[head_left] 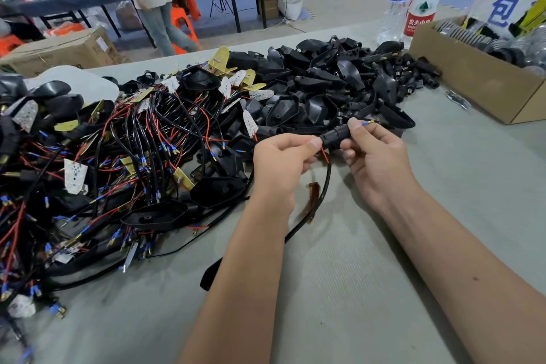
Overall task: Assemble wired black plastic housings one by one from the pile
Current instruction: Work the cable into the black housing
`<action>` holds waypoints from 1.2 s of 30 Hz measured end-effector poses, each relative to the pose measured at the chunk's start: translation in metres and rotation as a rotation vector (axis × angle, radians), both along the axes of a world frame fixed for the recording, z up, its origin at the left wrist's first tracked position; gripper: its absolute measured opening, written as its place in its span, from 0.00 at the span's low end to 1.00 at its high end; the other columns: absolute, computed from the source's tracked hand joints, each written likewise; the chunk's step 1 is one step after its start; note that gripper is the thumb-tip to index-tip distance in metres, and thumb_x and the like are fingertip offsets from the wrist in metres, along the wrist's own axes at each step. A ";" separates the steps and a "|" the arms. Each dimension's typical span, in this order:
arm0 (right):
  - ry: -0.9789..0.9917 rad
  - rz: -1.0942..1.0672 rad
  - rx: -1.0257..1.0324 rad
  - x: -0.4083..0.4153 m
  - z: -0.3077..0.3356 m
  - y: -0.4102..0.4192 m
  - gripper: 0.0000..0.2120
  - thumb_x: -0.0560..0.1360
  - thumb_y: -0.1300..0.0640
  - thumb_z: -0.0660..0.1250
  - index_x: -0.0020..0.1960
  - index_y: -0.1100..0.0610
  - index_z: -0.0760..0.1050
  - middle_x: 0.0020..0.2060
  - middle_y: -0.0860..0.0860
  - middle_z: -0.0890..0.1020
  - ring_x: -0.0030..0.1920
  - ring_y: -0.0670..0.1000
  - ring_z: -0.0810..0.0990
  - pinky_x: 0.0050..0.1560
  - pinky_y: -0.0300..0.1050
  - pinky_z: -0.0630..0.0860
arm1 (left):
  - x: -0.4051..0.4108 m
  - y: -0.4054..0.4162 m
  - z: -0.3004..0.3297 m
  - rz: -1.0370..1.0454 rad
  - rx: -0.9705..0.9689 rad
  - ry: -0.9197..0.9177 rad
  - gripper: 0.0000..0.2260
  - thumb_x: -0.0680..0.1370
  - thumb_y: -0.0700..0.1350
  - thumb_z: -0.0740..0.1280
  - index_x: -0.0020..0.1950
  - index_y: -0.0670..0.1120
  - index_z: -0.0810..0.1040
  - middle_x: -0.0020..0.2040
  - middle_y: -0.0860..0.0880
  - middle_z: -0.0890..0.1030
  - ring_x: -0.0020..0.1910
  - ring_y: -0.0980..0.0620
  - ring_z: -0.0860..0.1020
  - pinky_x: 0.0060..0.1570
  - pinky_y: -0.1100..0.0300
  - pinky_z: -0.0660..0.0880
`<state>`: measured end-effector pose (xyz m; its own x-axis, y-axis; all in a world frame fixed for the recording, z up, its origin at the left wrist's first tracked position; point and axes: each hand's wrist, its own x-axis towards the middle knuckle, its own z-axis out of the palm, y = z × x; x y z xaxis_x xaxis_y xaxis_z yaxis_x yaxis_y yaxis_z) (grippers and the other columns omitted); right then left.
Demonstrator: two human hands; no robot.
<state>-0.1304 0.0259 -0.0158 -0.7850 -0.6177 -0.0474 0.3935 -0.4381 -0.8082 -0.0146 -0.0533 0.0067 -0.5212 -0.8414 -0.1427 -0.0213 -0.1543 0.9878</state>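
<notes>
near the worktop's (369,275) front edge, the left hand (283,162) pinches a red wire (325,155), feeding it into a small black plastic sleeve (335,136) clamped in the right hand (375,154), clear of the wired housing pile (147,139) covering the left side.

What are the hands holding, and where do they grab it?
A small black stem piece with wires: right hand pinches its right end, left hand pinches its left end, where the red wire comes out.

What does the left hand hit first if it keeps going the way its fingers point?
The left hand points right, toward the small black connector it already touches, with the right hand gripping that connector's other end. Depth looks shared, so the connector comes first.
</notes>
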 end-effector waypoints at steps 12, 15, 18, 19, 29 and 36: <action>0.088 0.076 -0.020 0.005 0.002 0.002 0.04 0.72 0.61 0.75 0.44 0.59 0.80 0.33 0.52 0.82 0.31 0.46 0.78 0.33 0.35 0.75 | 0.010 -0.014 0.001 -0.041 -0.007 -0.041 0.06 0.75 0.32 0.74 0.43 0.42 0.85 0.35 0.47 0.84 0.32 0.55 0.81 0.38 0.67 0.80; 0.079 0.081 -0.013 0.006 0.001 0.002 0.04 0.75 0.63 0.73 0.43 0.58 0.80 0.32 0.51 0.82 0.31 0.45 0.78 0.33 0.34 0.75 | 0.010 -0.014 0.000 -0.051 -0.002 -0.025 0.06 0.75 0.32 0.74 0.43 0.43 0.85 0.37 0.45 0.84 0.35 0.53 0.80 0.40 0.65 0.79; 0.060 0.066 -0.017 0.004 0.002 0.003 0.08 0.78 0.64 0.71 0.41 0.57 0.78 0.31 0.50 0.82 0.31 0.45 0.78 0.32 0.34 0.75 | 0.009 -0.013 0.003 -0.081 0.054 0.016 0.03 0.77 0.37 0.74 0.45 0.43 0.86 0.39 0.46 0.84 0.39 0.52 0.80 0.44 0.63 0.80; 0.060 0.068 -0.020 0.004 0.003 0.004 0.08 0.78 0.64 0.71 0.41 0.57 0.77 0.32 0.50 0.82 0.31 0.45 0.79 0.32 0.34 0.75 | 0.008 -0.013 0.004 -0.090 0.078 0.027 0.02 0.78 0.40 0.74 0.45 0.44 0.86 0.39 0.47 0.84 0.40 0.52 0.80 0.45 0.62 0.80; 0.189 0.072 0.073 0.006 0.007 0.007 0.10 0.79 0.61 0.71 0.38 0.55 0.79 0.37 0.54 0.84 0.34 0.49 0.81 0.29 0.38 0.74 | 0.009 -0.015 0.005 -0.077 -0.036 -0.017 0.05 0.77 0.40 0.75 0.43 0.48 0.87 0.36 0.52 0.84 0.36 0.56 0.79 0.44 0.61 0.78; 0.185 0.057 0.130 0.006 0.008 0.008 0.09 0.79 0.60 0.72 0.40 0.54 0.81 0.38 0.53 0.84 0.33 0.49 0.80 0.26 0.40 0.72 | 0.017 -0.019 0.010 -0.123 -0.117 -0.054 0.04 0.82 0.38 0.69 0.49 0.43 0.82 0.45 0.44 0.84 0.40 0.48 0.86 0.46 0.57 0.83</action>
<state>-0.1245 0.0343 -0.0080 -0.7516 -0.6595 0.0119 0.2544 -0.3065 -0.9173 0.0027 -0.0725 0.0162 -0.6157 -0.7841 -0.0779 -0.0862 -0.0312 0.9958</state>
